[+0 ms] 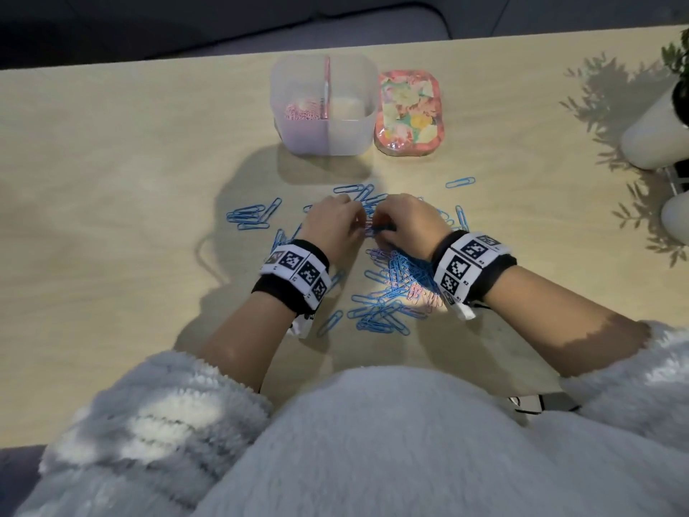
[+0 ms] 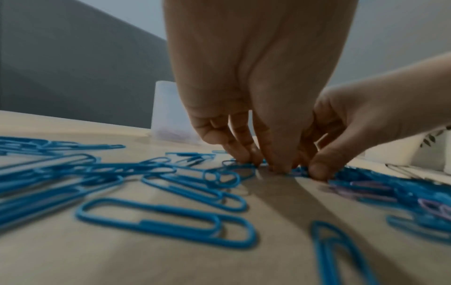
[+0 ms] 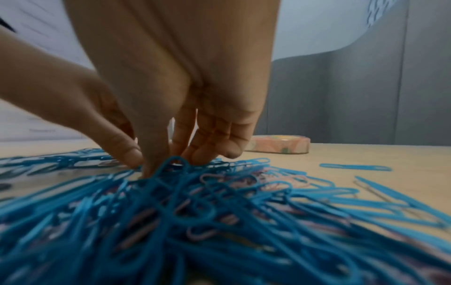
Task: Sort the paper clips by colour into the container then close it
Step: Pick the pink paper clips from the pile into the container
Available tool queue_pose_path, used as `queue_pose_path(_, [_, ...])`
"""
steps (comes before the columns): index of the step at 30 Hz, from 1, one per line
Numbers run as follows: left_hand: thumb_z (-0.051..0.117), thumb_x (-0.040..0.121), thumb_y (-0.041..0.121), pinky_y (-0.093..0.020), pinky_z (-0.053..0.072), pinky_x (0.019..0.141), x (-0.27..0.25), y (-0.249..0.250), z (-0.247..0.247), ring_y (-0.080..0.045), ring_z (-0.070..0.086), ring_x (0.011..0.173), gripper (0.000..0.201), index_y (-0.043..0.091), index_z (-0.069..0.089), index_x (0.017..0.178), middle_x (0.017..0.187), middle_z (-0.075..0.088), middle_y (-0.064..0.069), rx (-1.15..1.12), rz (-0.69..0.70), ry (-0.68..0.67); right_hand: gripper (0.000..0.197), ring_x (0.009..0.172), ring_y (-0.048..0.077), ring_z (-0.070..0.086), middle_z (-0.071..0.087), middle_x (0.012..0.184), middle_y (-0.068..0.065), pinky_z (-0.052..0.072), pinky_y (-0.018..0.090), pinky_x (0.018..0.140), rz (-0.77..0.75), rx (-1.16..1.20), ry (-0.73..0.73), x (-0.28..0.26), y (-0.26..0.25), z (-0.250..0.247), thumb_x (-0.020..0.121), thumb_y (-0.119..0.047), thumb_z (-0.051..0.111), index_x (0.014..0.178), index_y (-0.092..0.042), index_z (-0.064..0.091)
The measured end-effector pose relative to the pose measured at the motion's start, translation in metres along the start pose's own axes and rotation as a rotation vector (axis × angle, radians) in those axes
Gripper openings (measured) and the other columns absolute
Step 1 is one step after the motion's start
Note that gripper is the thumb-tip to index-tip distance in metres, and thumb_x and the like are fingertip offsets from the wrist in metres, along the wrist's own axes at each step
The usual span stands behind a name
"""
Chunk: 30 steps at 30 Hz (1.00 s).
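We saw blue paper clips [image 1: 249,217] scattered on the table [image 1: 112,188], mixed with pink ones [image 1: 428,296] near us. Our left hand [image 1: 332,225] and right hand [image 1: 406,222] met fingertip to fingertip, pinching clips. Farther off stood the container [image 1: 323,106], its lid [image 1: 408,113] just right.

Pale wood surface [image 1: 112,151]. Clear box [image 1: 323,136] at its far middle; floral lid [image 1: 409,113] flat just right of the box. Blue clips [image 1: 376,315] scattered and heaped nearer than the box, a few pink clips [image 1: 428,298] mixed in. One lone clip [image 1: 461,182] nearer than the lid. White pots [image 1: 660,136] far right of the box.
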<state>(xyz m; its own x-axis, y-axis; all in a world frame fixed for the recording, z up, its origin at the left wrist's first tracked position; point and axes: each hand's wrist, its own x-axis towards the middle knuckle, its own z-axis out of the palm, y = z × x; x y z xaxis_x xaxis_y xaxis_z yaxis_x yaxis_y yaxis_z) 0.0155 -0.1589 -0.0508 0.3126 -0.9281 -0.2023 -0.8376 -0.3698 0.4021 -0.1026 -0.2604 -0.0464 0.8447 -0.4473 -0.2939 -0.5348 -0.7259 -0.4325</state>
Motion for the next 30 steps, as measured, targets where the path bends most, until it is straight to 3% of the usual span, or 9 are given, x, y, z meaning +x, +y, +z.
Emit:
queue_pose_path(5, [0.051, 0.088, 0.016, -0.040, 0.038, 0.082, -0.002, -0.001, 0.001, -0.033, 0.051, 0.103, 0.020, 0.008, 0.063, 0.101, 0.108, 0.058, -0.014, 0.059, 0.024, -0.008, 0.006, 0.083, 0.029, 0.060, 0.064, 0.082, 0.006, 0.048, 0.035, 0.072, 0.090, 0.146, -0.021, -0.002, 0.011, -0.010, 0.075, -0.010, 0.064, 0.073, -0.014, 0.060])
queue_pose_path(10, [0.052, 0.085, 0.008, -0.039, 0.040, 0.081, -0.013, -0.010, -0.003, -0.033, 0.055, 0.095, 0.018, 0.004, 0.064, 0.098, 0.099, 0.066, -0.015, -0.065, 0.041, 0.083, 0.012, 0.091, 0.029, 0.058, 0.063, 0.092, 0.012, 0.045, 0.035, 0.075, 0.155, 0.061, 0.127, -0.001, 0.027, -0.024, 0.081, -0.004, 0.054, 0.080, -0.011, 0.063])
queue_pose_path(14, [0.047, 0.091, 0.007, -0.027, 0.042, 0.076, -0.022, -0.025, -0.005, -0.014, 0.054, 0.074, 0.019, 0.007, 0.059, 0.106, 0.089, 0.057, -0.006, -0.492, -0.141, 0.085, 0.014, 0.099, 0.031, 0.054, 0.063, 0.097, 0.012, 0.044, 0.036, 0.077, 0.030, -0.003, 0.112, 0.001, 0.014, -0.015, 0.082, -0.007, 0.054, 0.088, -0.009, 0.066])
queue_pose_path(16, [0.041, 0.092, 0.005, -0.016, 0.043, 0.060, -0.023, -0.030, -0.009, 0.001, 0.057, 0.059, 0.016, 0.012, 0.056, 0.090, 0.078, 0.054, -0.003, -0.787, -0.323, 0.068, 0.010, 0.098, 0.031, 0.055, 0.064, 0.097, 0.012, 0.047, 0.039, 0.078, 0.013, -0.005, 0.075, 0.002, 0.008, -0.009, 0.082, -0.013, 0.058, 0.087, -0.008, 0.066])
queue_pose_path(18, [0.041, 0.088, 0.011, -0.019, 0.037, 0.048, -0.022, -0.035, -0.014, -0.009, 0.055, 0.052, 0.018, 0.015, 0.048, 0.072, 0.064, 0.047, -0.003, -1.001, -0.512, 0.043, 0.013, 0.097, 0.030, 0.056, 0.065, 0.097, 0.011, 0.048, 0.039, 0.078, 0.020, -0.009, 0.051, 0.005, 0.005, -0.005, 0.083, -0.019, 0.062, 0.087, -0.008, 0.066])
queue_pose_path(20, [0.045, 0.086, 0.019, -0.025, 0.031, 0.050, -0.021, -0.038, -0.019, -0.016, 0.047, 0.051, 0.022, 0.014, 0.043, 0.064, 0.060, 0.041, -0.004, -1.067, -0.555, -0.001, 0.013, 0.097, 0.030, 0.057, 0.065, 0.098, 0.011, 0.046, 0.037, 0.077, 0.044, 0.001, 0.025, 0.009, 0.004, -0.003, 0.083, -0.019, 0.063, 0.088, -0.007, 0.065])
queue_pose_path(24, [0.056, 0.089, 0.027, -0.028, 0.034, 0.061, -0.022, -0.037, -0.011, -0.011, 0.045, 0.055, 0.025, 0.013, 0.049, 0.070, 0.060, 0.045, 0.001, -0.633, -0.355, 0.017, 0.010, 0.097, 0.032, 0.057, 0.063, 0.100, 0.013, 0.047, 0.039, 0.078, 0.088, -0.005, 0.060, 0.015, 0.006, -0.008, 0.081, -0.008, 0.058, 0.089, -0.008, 0.064])
queue_pose_path(27, [0.059, 0.086, 0.031, -0.031, 0.038, 0.071, -0.025, -0.035, -0.003, -0.022, 0.052, 0.078, 0.020, 0.014, 0.050, 0.079, 0.081, 0.056, -0.004, -0.297, -0.269, -0.039, 0.012, 0.098, 0.029, 0.055, 0.062, 0.101, 0.011, 0.047, 0.039, 0.079, 0.001, 0.013, 0.076, 0.017, 0.000, -0.007, 0.081, -0.010, 0.058, 0.091, -0.009, 0.064])
queue_pose_path(30, [0.063, 0.084, 0.031, -0.034, 0.040, 0.075, -0.029, -0.038, -0.002, -0.029, 0.057, 0.091, 0.021, 0.015, 0.049, 0.081, 0.095, 0.063, -0.013, -0.145, -0.222, -0.094, 0.012, 0.091, 0.025, 0.058, 0.064, 0.097, 0.007, 0.045, 0.034, 0.076, -0.034, 0.044, -0.025, 0.017, -0.006, 0.000, 0.080, -0.018, 0.064, 0.089, -0.011, 0.063])
